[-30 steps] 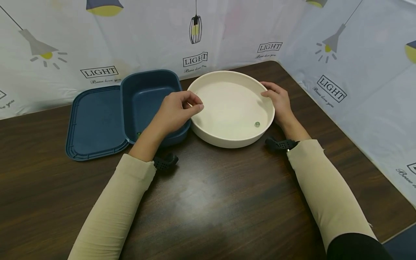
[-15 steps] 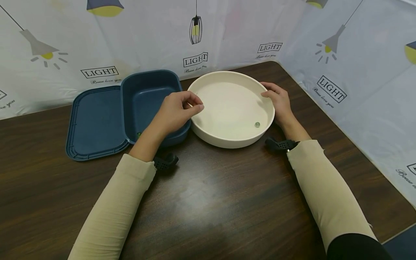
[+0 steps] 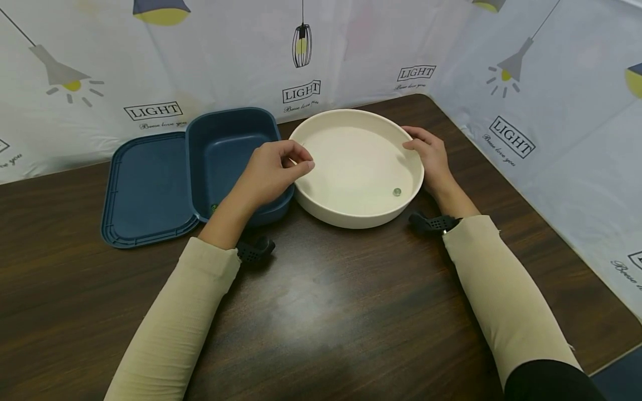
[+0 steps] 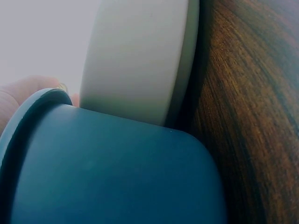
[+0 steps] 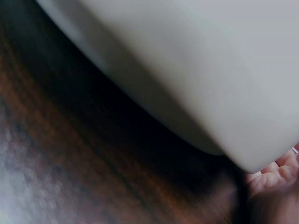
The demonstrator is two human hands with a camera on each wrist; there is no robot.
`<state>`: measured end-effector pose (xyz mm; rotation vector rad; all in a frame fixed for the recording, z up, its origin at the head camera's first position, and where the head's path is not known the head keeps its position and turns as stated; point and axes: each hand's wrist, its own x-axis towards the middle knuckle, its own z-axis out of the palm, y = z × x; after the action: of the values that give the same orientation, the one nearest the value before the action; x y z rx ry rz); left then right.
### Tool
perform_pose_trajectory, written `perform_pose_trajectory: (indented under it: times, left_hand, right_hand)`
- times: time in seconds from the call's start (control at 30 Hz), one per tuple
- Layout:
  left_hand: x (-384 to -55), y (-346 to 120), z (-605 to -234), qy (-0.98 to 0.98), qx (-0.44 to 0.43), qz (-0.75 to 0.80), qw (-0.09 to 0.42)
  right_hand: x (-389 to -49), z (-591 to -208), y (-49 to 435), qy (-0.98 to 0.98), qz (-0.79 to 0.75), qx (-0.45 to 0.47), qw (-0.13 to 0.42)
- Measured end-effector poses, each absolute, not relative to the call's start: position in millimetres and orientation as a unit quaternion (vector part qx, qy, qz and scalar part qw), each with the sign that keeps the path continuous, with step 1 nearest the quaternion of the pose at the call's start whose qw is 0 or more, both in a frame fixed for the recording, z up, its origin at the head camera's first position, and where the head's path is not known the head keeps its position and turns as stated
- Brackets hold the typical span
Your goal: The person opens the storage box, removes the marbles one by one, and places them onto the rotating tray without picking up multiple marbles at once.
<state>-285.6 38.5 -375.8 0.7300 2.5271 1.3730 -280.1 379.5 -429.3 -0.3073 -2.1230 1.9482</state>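
Observation:
A round cream dish (image 3: 351, 167) stands on the table with a small green glass marble (image 3: 397, 192) inside, near its front right wall. My right hand (image 3: 432, 155) grips the dish's right rim, thumb on the inner side and fingers outside. Over the left rim, my left hand (image 3: 276, 170) has thumb and index finger brought together. The left wrist view shows a small shiny round thing (image 4: 62, 87) at those fingertips, mostly hidden. Beneath the left hand is a deep blue box (image 3: 223, 161), touching or very near the dish. A small green thing (image 3: 214, 208) lies in its front left corner, partly covered by my wrist.
A flat blue lid (image 3: 150, 192) lies left of the box, against its side. The dark wooden table (image 3: 326, 312) extends toward me. Behind and to the right hangs a white printed sheet (image 3: 351, 50), close to the table's edges.

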Motion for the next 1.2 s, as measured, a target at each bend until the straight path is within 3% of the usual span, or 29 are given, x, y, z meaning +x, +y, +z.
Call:
perform_pose_trajectory:
  times: [1.2]
  left_hand:
    - [-283.5,38.8,-374.3,0.850,0.248,0.458,0.084]
  right_hand:
    - [-280.8,-429.8,378.7,-0.708,0.688,-0.087,0.131]
